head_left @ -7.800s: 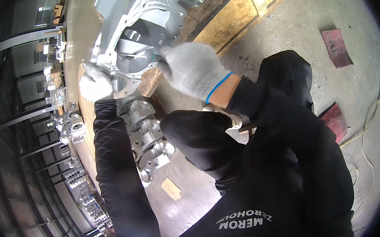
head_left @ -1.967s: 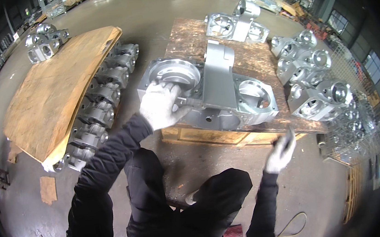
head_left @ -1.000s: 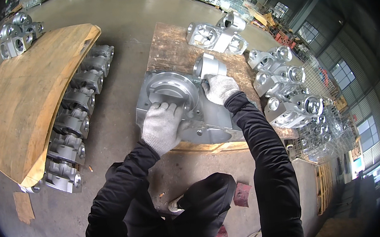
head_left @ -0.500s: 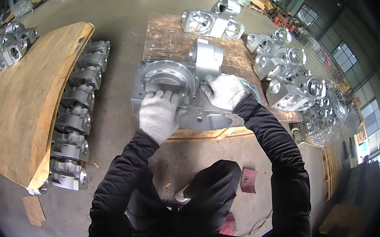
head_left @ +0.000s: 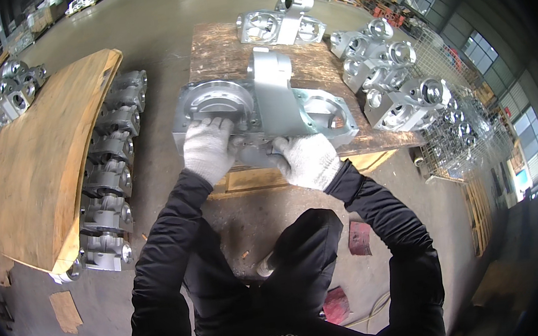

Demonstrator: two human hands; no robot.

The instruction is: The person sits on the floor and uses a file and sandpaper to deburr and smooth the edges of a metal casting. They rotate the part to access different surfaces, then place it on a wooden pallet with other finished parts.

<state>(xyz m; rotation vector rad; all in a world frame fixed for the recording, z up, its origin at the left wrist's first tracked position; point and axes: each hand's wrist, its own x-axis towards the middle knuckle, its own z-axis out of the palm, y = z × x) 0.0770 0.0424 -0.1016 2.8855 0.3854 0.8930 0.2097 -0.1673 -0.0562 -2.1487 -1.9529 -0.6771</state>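
A large grey metal casting (head_left: 275,105) with a round flange on its left and a round bore on its right lies on a wooden pallet (head_left: 217,52). My left hand (head_left: 207,149), in a white glove, grips the casting's near edge under the flange. My right hand (head_left: 306,159), also gloved, holds the near edge below the upright middle block. Both hands are closed on the metal.
Another casting (head_left: 280,26) sits at the pallet's far end. Several more castings (head_left: 391,83) lie to the right by wire mesh crates (head_left: 469,140). On the left, a row of castings (head_left: 108,165) runs under a curved wooden board (head_left: 44,152). Concrete floor lies all around.
My right hand has slid from the casting's middle block down to its near edge. My left hand stays on the near edge under the flange. The view has shifted slightly.
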